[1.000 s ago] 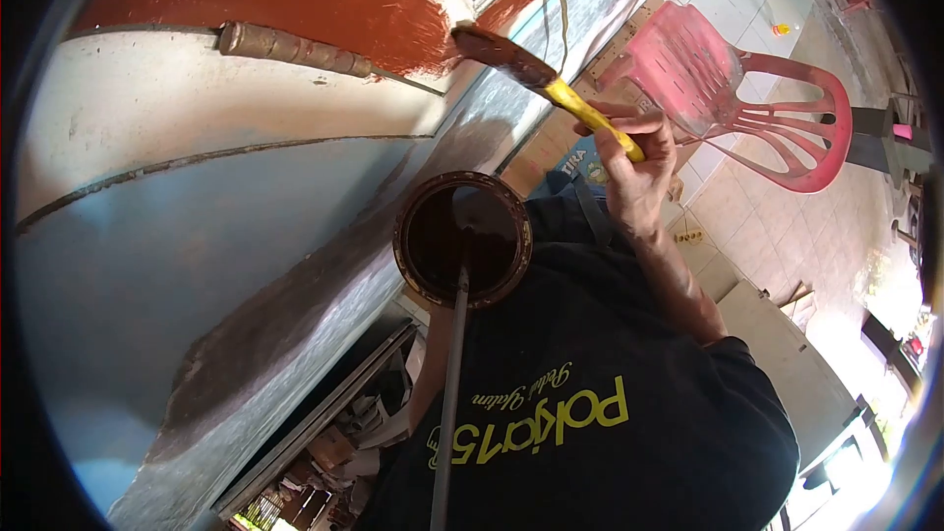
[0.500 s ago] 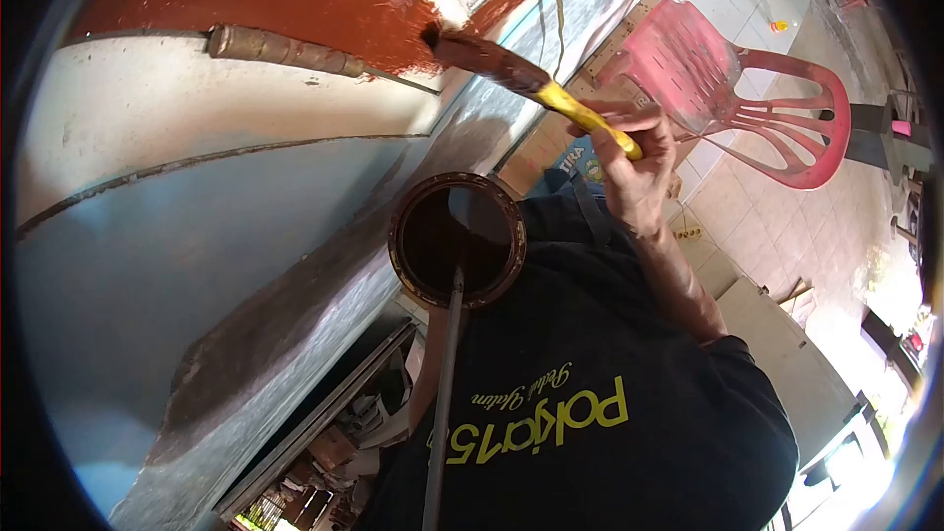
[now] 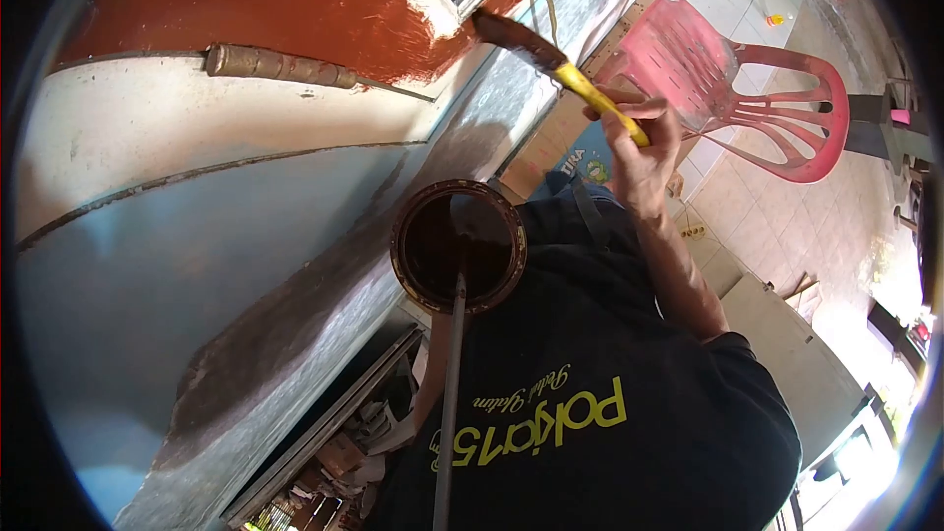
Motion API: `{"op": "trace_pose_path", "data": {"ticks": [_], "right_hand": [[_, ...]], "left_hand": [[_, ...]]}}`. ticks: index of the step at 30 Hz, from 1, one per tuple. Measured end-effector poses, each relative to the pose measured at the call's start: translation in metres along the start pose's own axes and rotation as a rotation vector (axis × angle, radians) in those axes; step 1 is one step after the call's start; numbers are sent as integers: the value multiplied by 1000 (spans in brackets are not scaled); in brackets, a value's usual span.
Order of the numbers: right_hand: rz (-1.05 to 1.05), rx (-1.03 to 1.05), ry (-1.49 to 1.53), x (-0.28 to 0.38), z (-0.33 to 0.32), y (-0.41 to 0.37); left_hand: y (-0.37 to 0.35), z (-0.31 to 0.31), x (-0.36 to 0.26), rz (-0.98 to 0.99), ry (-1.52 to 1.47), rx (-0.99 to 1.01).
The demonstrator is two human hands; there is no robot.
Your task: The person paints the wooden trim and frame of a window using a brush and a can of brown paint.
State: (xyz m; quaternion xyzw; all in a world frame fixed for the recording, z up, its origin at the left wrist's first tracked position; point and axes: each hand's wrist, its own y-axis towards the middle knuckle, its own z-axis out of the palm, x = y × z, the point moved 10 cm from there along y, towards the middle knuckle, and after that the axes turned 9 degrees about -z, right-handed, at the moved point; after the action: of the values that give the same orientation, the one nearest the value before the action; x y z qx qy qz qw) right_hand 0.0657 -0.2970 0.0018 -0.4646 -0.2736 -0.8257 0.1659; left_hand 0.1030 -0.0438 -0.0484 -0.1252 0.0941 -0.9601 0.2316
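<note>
My right hand (image 3: 644,143) is closed round the yellow handle of a paintbrush (image 3: 580,84). The brush's bristles, coated dark brown, point up and left, close to the corner of the red-brown painted wall (image 3: 265,0). In front of my torso is a round open paint can (image 3: 401,261) with dark brown paint inside and smears on its rim. My left forearm (image 3: 430,374) runs up to the underside of this can and supports it; the left hand itself is hidden behind it. A thin grey rod (image 3: 452,393) overlaps the can's mouth and extends down toward me.
A wooden-handled tool (image 3: 280,66) lies along the ledge below the red-brown paint. Lower wall bands are white and blue. At right stands a pink plastic chair (image 3: 678,49) on a tiled floor, with cardboard boxes (image 3: 541,157) near the wall. Shelves (image 3: 334,452) hold clutter at lower left.
My right hand and the paintbrush have moved a little to the right, taking the bristles away from the painted corner. The can stays almost in place.
</note>
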Motion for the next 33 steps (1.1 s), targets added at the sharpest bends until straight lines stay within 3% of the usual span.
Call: {"op": "trace_pose_path", "data": {"ticks": [5, 9, 13, 16, 19, 22, 27, 33], "right_hand": [[-63, 109, 20, 8, 14, 0], [-7, -26, -1, -2, 0, 2], [-101, 51, 4, 6, 2, 1], [-59, 69, -29, -1, -5, -1], [-59, -71, 18, -2, -21, 4], [-116, -81, 21, 1, -21, 8], [-80, 94, -33, -1, 2, -9], [-27, -57, 22, -3, -12, -3]], "left_hand": [[1, 0, 1, -3, -9, 0], [1, 0, 2, -13, -12, 2], [1, 0, 4, -18, -18, 2], [2, 1, 6, -28, -22, -1], [2, 0, 6, -31, -23, -5], [3, 1, 8, -38, -24, -7], [5, 1, 11, -51, -30, -13], [9, 0, 11, -58, -38, -15]]}}
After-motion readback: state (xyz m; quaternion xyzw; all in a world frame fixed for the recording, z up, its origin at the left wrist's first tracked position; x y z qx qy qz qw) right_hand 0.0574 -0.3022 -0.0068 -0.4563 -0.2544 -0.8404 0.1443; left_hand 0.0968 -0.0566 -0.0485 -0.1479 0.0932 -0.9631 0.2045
